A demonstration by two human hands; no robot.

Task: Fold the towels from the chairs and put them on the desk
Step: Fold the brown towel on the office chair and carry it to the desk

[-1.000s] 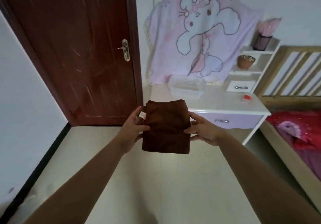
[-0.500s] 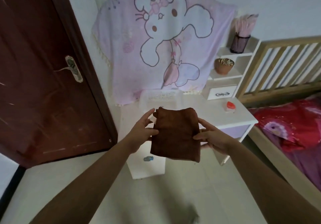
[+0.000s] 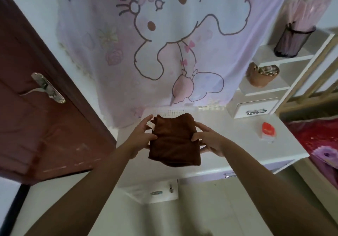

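I hold a folded brown towel (image 3: 173, 140) between both hands, above the near part of the white desk (image 3: 237, 144). My left hand (image 3: 140, 137) grips its left edge, thumb pressed on top and fingers curled beneath, close to a small pale tag at the towel's upper left corner. My right hand (image 3: 210, 140) pinches the right edge the same way, thumb on the upper face, the other fingers under the cloth and mostly hidden. Both grips are closed on the fabric, and the towel's lower edge sags a little toward me; I cannot tell whether any part of it touches the desk top. Just behind the towel a white perforated basket (image 3: 172, 111) sits on the desk, partly covered by the cloth. Farther right on the desk lies a small red and white object (image 3: 268, 131). A pink cartoon cloth (image 3: 164, 43) hangs over the wall behind the desk. On the shelf unit to the right stand a dark mesh cup (image 3: 290, 41) holding pink sticks, a brown bowl (image 3: 261, 74) and a small drawer (image 3: 256, 109). A dark red door (image 3: 36, 116) with a metal handle stands at my left, and a red bedspread (image 3: 318, 138) shows at the far right.
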